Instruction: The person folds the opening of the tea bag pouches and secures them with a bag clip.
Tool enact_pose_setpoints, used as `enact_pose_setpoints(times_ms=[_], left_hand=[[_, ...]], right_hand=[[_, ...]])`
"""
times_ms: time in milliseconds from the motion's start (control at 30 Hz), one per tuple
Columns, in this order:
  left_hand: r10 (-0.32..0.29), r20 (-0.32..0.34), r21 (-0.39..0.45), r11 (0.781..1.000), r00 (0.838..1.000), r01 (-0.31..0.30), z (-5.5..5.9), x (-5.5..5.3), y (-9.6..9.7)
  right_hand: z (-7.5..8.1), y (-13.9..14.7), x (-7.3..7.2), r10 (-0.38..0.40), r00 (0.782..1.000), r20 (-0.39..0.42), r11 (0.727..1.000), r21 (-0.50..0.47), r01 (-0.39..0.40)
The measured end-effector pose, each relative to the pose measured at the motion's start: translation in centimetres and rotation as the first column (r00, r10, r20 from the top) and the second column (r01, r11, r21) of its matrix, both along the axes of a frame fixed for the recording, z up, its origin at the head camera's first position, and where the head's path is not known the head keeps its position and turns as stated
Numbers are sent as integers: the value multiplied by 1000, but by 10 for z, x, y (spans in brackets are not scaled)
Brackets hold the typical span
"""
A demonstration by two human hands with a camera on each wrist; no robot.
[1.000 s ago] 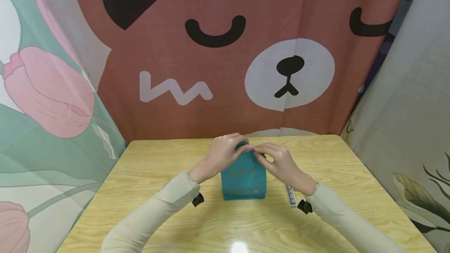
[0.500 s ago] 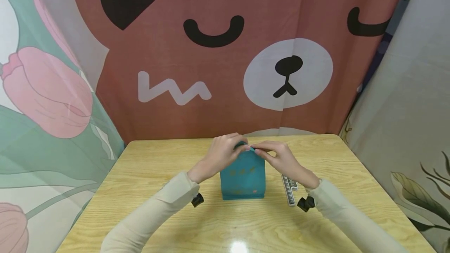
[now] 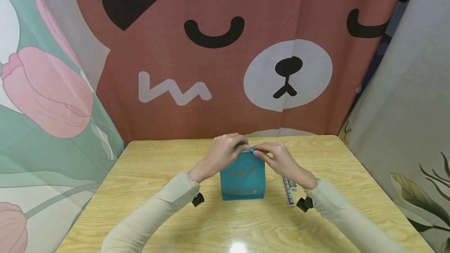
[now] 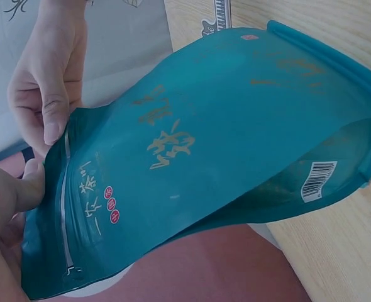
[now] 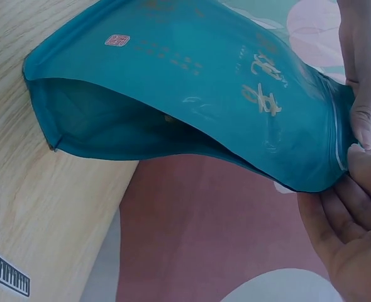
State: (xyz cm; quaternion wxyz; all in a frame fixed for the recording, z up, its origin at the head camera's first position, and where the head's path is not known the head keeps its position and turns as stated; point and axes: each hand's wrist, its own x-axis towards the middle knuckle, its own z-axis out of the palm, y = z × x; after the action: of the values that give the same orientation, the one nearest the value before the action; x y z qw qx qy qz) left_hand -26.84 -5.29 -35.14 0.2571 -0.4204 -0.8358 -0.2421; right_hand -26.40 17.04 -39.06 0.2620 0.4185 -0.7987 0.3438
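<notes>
A teal stand-up tea pouch (image 3: pixel 243 177) with gold lettering stands upright on the table. My left hand (image 3: pixel 222 150) grips its top edge on the left, with the thumb on the front face. On the right, my right hand (image 3: pixel 277 158) pinches the same edge between thumb and fingers, the two hands' fingertips close together. The left wrist view shows a zip strip (image 4: pixel 66 220) running just below the pouch's top edge, and a barcode (image 4: pixel 319 181) on the folded side. What is inside the pouch is hidden.
A small ruler-like piece with black and white markings (image 3: pixel 289 192) lies on the wooden table (image 3: pixel 158 214), right of the pouch and partly under my right forearm. Behind the table hangs a curtain (image 3: pixel 168 120) with a bear print.
My right hand has shifted slightly along the pouch's top edge, its fingers drawn closer together. More of the ruler-like piece shows now. The left hand and pouch stay nearly still.
</notes>
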Motion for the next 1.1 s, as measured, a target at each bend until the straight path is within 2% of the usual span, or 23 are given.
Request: enact_pose_setpoints(times_ms=[733, 867, 1100], left_hand=[[15, -8, -13, 1000, 1000, -15, -2, -1, 2], [14, -17, -12, 1000, 1000, -14, -2, -1, 2], [14, -28, -13, 1000, 1000, -14, -2, -1, 2]], right_hand=[[-15, -11, -6, -30, 983, -179, 999, -44, 23], [-12, -10, -3, -31, 991, -131, 999, -36, 26], [-6, -3, 2, -30, 998, 51, 999, -27, 32]])
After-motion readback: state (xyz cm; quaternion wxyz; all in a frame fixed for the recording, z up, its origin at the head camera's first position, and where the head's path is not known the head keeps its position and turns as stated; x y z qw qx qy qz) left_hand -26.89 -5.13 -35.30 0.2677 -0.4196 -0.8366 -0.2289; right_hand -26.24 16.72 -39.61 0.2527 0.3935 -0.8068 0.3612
